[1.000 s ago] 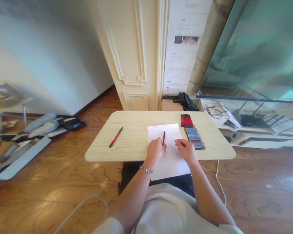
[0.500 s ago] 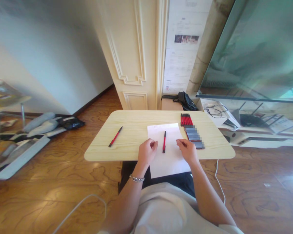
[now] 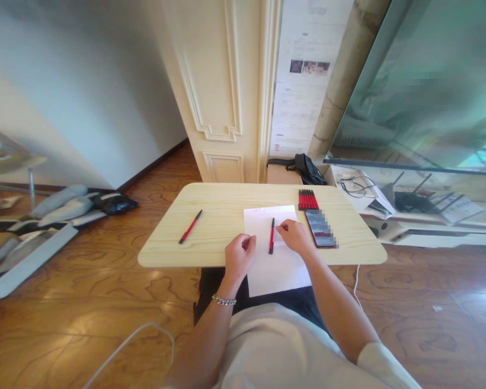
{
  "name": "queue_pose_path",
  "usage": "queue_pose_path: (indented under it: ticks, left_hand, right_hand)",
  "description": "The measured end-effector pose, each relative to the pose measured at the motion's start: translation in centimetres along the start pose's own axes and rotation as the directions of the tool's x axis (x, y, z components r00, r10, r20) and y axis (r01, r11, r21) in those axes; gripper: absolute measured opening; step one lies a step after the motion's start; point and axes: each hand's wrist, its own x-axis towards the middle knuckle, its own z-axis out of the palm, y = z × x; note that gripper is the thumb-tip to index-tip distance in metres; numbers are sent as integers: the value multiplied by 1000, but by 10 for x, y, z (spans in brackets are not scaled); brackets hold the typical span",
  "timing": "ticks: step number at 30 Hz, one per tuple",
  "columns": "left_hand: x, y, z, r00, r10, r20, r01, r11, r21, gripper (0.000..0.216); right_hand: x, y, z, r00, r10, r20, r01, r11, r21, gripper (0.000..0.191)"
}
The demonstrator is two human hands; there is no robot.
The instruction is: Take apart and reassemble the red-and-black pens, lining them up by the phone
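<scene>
A red and black pen (image 3: 271,236) lies lengthwise on a white sheet of paper (image 3: 281,265) at the near middle of a light wooden table (image 3: 227,210). My right hand (image 3: 294,236) hovers just right of that pen, fingers bent and pointing at it, not gripping it. My left hand (image 3: 238,255) rests curled at the paper's left edge and holds nothing I can see; a chain bracelet is on that wrist. A second red pen (image 3: 190,227) lies alone on the table's left part.
A row of several red pens (image 3: 308,199) lies at the far right of the table, beside a dark flat box (image 3: 321,229). A cream door pillar stands behind, a low shelf with a router to the right, clutter on the floor to the left.
My left hand has let go of the pen, which now lies on the paper, and has drawn back to the left. My right hand has moved left, up to the pen.
</scene>
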Motion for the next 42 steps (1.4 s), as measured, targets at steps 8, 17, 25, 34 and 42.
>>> queue_pose_path:
  ticks: [8, 17, 25, 34, 42]
  left_hand:
    - [2, -2, 1, 1000, -6, 2, 6, 1000, 23, 23]
    - [6, 8, -3, 999, -19, 45, 18, 1000, 20, 24]
    - [7, 36, 5, 955, -100, 281, 180, 945, -275, 38]
    - [-12, 47, 35, 844, -280, 458, 526, 602, -601, 38]
    - [-19, 49, 39, 945, -211, 251, 310, 823, -476, 32]
  right_hand:
    - [41, -17, 20, 987, 129, 94, -96, 951, -295, 59]
    - [43, -7, 14, 986, 74, 149, -87, 993, 83, 37]
    - [-1, -27, 3, 981, -76, 180, -123, 475, 872, 32]
    - [-21, -36, 12, 989, 31, 144, -147, 276, 950, 42]
    - [-22, -48, 25, 976, 207, -72, -22, 416, 909, 42]
